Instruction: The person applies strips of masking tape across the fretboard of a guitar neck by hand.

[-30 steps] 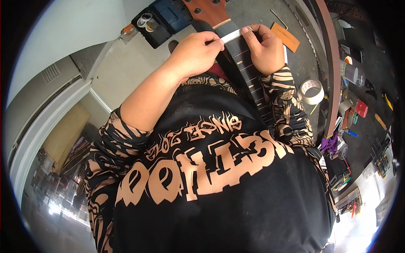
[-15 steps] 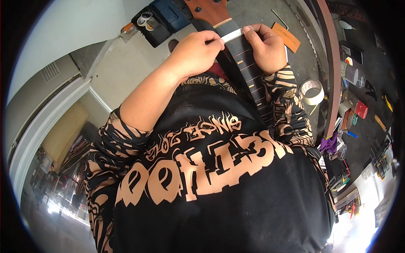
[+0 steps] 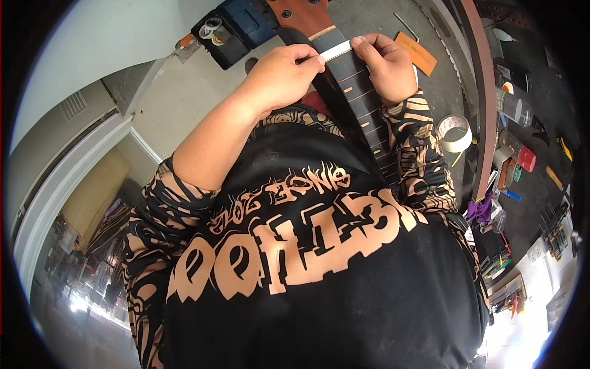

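Observation:
A narrow white strip, which looks like tape, runs across the dark fretboard of a guitar neck, near the nut. My left hand pinches its left end between thumb and fingers. At the other end, my right hand is closed, with thumb and forefinger pressed on the strip at the fretboard's edge. Above them shows the reddish-brown headstock with its tuner posts. Below the strip, frets and light inlays show on the fretboard, whose lower end is hidden by my sleeve and shirt.
Right of my right hand lie an orange printed card and a bent metal rod. A roll of cream tape stands beside my right sleeve. Tape rolls sit in a dark toolbox at upper left. Various tools cover the dark bench at right.
Both hands and the strip have shifted very slightly, with the right fingertips a little further left. The grip on both ends stays the same.

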### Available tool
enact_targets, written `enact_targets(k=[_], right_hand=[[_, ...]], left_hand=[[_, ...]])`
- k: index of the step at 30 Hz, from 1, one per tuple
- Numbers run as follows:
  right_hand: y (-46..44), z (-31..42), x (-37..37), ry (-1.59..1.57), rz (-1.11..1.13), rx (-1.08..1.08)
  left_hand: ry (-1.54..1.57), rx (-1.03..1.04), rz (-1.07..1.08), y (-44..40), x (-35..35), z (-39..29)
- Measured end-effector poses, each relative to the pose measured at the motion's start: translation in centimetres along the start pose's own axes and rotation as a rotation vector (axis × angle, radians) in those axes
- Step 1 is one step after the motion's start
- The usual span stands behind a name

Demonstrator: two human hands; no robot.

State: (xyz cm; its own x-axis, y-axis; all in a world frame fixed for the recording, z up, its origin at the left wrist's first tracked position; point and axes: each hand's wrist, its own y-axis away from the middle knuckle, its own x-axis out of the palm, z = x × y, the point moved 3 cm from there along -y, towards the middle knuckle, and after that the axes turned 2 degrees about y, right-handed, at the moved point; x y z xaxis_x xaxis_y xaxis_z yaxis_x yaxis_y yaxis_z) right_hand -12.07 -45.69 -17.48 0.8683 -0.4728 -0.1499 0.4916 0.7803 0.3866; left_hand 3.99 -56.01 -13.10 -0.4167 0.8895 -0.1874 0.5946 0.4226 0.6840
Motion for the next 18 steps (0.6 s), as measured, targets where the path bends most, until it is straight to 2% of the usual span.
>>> enact_targets(k=[2, 4, 5, 7, 14, 18], right_hand=[[-0.2, -0.6, -0.1, 0.024, -0.008, 0.001], [-0.6, -0.9, -0.1, 0.028, -0.062, -0.178], [-0.6, -1.0, -0.3, 0.027, -0.062, -0.179], [-0.3, -0.9, 0.0, -0.229, 0.097, 0.117], [-0.5, -1.3, -0.1, -0.283, 0.179, 0.198], [-0.5, -1.2, 0.0, -0.314, 0.201, 0.215]], left_hand=[[-0.001, 0.011, 0.000, -0.1, 0.0, 0.0], [0.017, -0.018, 0.018, -0.1, -0.1, 0.1], [0.016, -0.017, 0.018, -0.2, -0.1, 0.2], [0.006, 0.017, 0.051, -0.6, -0.2, 0.7], [0.058, 0.022, 0.096, -1.2, -0.2, 1.8], [0.170, 0.106, 0.120, -1.3, -0.1, 2.7]])
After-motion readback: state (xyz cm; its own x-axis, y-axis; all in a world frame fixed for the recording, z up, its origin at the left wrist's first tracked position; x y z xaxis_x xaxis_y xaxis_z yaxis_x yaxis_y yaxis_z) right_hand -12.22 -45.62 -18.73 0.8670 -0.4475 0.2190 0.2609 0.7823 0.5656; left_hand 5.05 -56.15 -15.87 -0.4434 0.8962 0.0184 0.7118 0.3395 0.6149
